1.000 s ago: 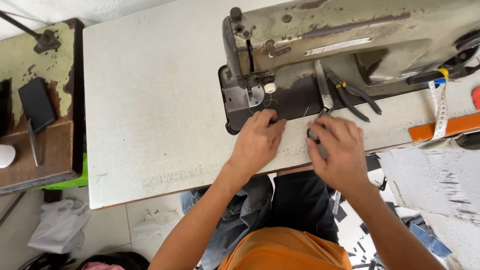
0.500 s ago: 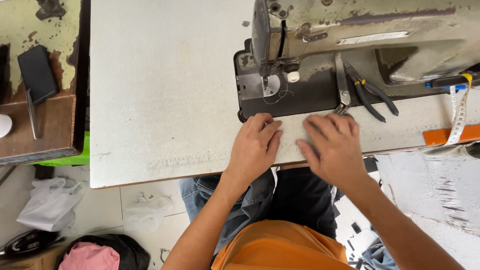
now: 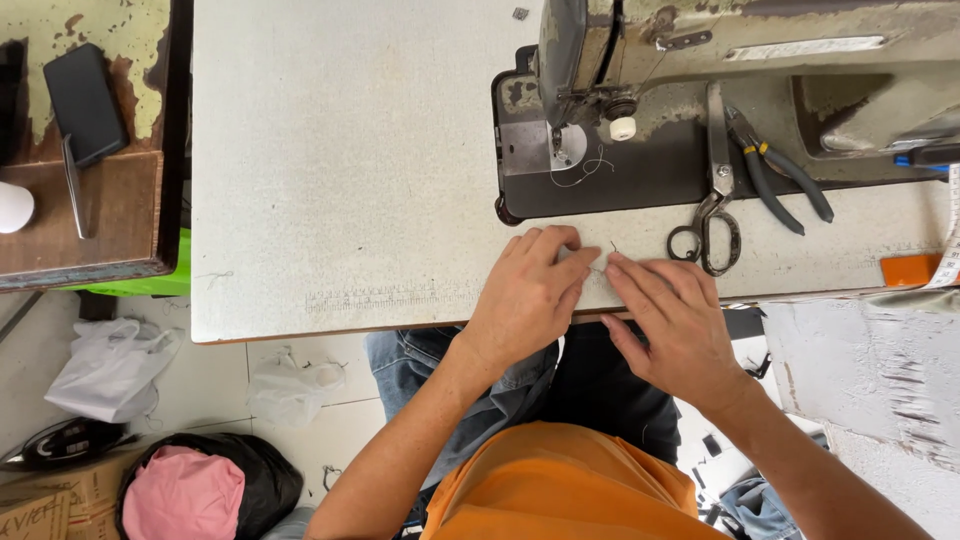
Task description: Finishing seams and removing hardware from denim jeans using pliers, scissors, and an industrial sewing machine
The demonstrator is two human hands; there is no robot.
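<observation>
My left hand [image 3: 528,290] and my right hand [image 3: 672,318] lie palm down on the white sewing table [image 3: 340,170], near its front edge. Their fingertips meet over a thin loose thread [image 3: 604,262] on the table top. Whether either hand pinches the thread is hard to tell. Just behind the hands stands an old grey-green sewing machine [image 3: 720,60] on a dark base plate, with its needle and presser foot [image 3: 560,140] above my left hand.
Scissors [image 3: 712,200] and dark-handled pliers [image 3: 775,170] lie on the machine bed to the right. An orange object [image 3: 910,268] and a measuring tape [image 3: 948,240] sit at the far right. A worn wooden side table [image 3: 90,180] with a dark phone [image 3: 82,102] stands left. Bags lie on the floor.
The view has shifted so the machine sits further right and closer. Both hands slid back from the machine's base toward the table's front edge and drew together.
</observation>
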